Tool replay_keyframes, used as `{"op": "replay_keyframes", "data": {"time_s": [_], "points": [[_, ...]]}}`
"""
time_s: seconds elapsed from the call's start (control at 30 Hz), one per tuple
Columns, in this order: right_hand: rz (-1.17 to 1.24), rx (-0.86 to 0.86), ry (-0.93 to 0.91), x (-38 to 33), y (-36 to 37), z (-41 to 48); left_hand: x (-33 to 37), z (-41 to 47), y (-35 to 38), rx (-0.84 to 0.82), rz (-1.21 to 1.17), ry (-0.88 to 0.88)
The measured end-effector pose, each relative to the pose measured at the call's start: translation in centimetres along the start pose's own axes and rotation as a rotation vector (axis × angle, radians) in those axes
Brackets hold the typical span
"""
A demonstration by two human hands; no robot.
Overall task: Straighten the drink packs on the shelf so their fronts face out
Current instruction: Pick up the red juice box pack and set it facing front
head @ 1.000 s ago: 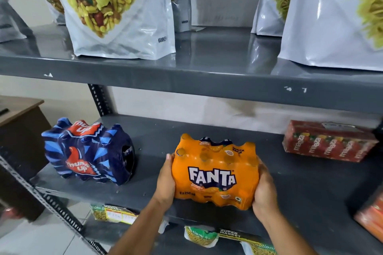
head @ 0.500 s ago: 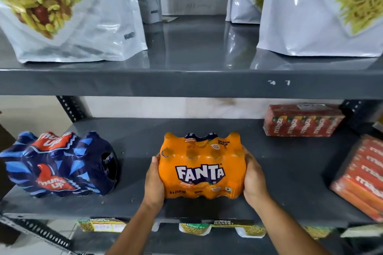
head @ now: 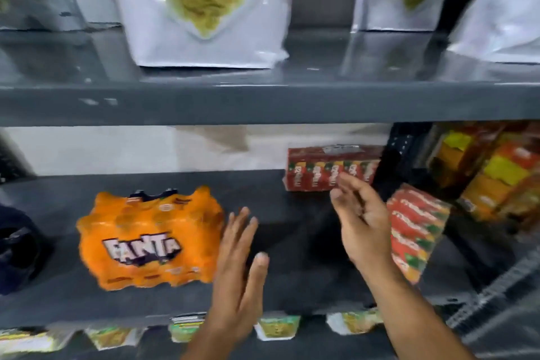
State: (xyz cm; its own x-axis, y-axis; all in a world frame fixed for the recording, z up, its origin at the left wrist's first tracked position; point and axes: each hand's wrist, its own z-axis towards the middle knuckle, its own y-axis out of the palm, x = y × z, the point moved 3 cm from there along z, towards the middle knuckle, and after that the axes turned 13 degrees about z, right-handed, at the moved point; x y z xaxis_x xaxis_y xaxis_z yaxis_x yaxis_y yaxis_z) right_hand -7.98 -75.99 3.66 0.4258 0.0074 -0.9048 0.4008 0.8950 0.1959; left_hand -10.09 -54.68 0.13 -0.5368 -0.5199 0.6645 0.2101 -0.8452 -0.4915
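Both hands free over the middle shelf [head: 292, 280]; Fanta pack [head: 149, 238] stands with its front out.

We see the orange Fanta pack sitting on the grey middle shelf, left of centre, logo side toward us, frame blurred. Our left hand [head: 238, 269] is flat and open, fingers spread, just beside the pack's right end; we cannot tell whether it touches. Our right hand [head: 361, 219] is raised, its grip apart and holding nothing, in front of a red carton pack [head: 330, 168] that lies at the back of the shelf with its long printed side out. A second red pack [head: 416, 231] stands angled at the right, near the right wrist. A dark blue pack [head: 17, 254] shows partly at the left edge. White snack bags [head: 210, 9] stand on the shelf above.
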Motion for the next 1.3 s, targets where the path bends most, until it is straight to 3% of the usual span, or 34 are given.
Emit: {"op": "replay_keyframes", "data": {"time_s": [0.13,0.27,0.37,0.47,0.73,0.9,1.13,1.3], "points": [[-0.157,0.303,-0.058,0.0,-11.9,1.8,5.7,0.5,10.0,-0.154,0.091,0.197],[-0.15,0.442,0.351,6.0,-19.2,4.6,6.6,0.9,16.5,-0.402,0.163,0.078],[-0.053,0.558,0.415,8.7,-20.8,7.7,5.2,0.3,18.6,-0.473,0.428,0.333],[-0.032,0.586,0.471,10.1,-21.3,9.2,5.0,-0.5,19.4,-0.454,0.674,0.538],[0.052,0.607,0.465,10.0,-21.1,8.7,5.0,-0.7,20.4,-0.323,0.662,0.439],[-0.181,0.468,0.383,8.0,-18.8,10.7,4.7,0.0,19.8,-0.258,0.523,0.25],[-0.974,-0.003,0.285,5.6,-13.5,14.4,2.8,0.8,18.5,-0.278,0.106,-0.188],[-1.19,-0.214,0.309,6.5,-11.0,16.3,1.6,1.0,17.9,-0.291,-0.099,-0.345]]}}
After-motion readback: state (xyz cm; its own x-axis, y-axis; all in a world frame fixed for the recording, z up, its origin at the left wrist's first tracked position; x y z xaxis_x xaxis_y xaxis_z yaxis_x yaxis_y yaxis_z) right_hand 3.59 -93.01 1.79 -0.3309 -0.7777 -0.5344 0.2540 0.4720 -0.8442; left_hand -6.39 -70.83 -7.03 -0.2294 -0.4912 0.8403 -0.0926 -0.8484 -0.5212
